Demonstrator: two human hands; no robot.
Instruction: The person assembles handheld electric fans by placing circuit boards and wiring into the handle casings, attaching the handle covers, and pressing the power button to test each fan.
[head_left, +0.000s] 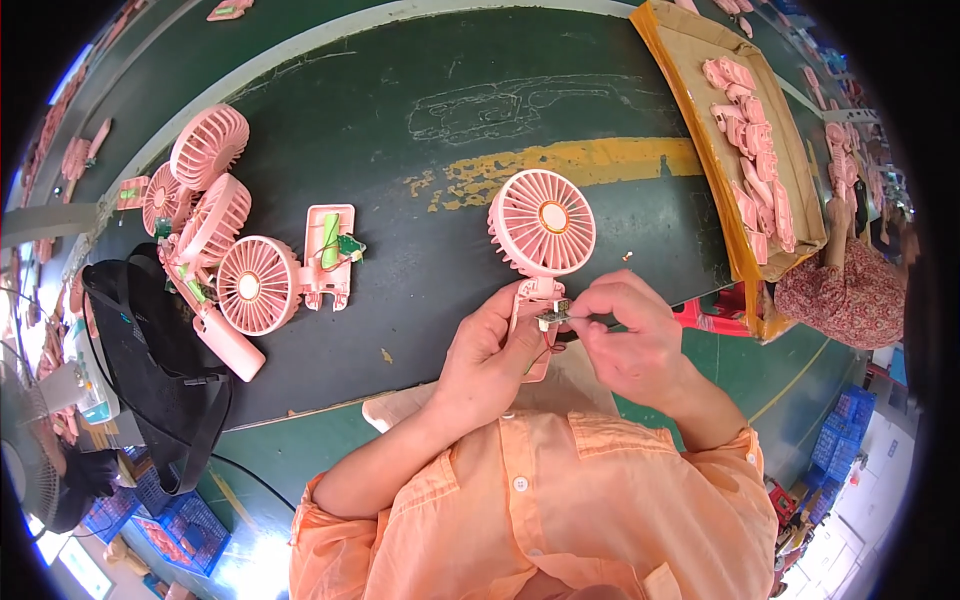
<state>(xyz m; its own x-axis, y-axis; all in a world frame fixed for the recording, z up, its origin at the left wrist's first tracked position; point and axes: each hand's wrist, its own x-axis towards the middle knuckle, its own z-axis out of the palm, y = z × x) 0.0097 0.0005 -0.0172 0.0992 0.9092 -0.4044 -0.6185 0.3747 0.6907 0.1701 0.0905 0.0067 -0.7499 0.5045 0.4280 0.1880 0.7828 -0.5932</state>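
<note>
My left hand [484, 352] is closed round the opened handle of a pink handheld fan [520, 222]. The fan's round grille points away from me, above the black tabletop. A small circuit board [553, 316] with thin red wires sits at the handle, by my left thumb. Close against the board, my right hand [635, 335] pinches with thumb and forefinger. Something thin and greyish shows at those fingertips, too small to name. Part of the handle is hidden behind my left fingers.
More pink fans [258, 285] lie at the left, near an open handle half [328, 262] with a green cell and board. A black bag [140, 345] rests at the left edge. A cardboard box [700, 170] of pink parts stands at the right, with another person's patterned sleeve [845, 295] beyond.
</note>
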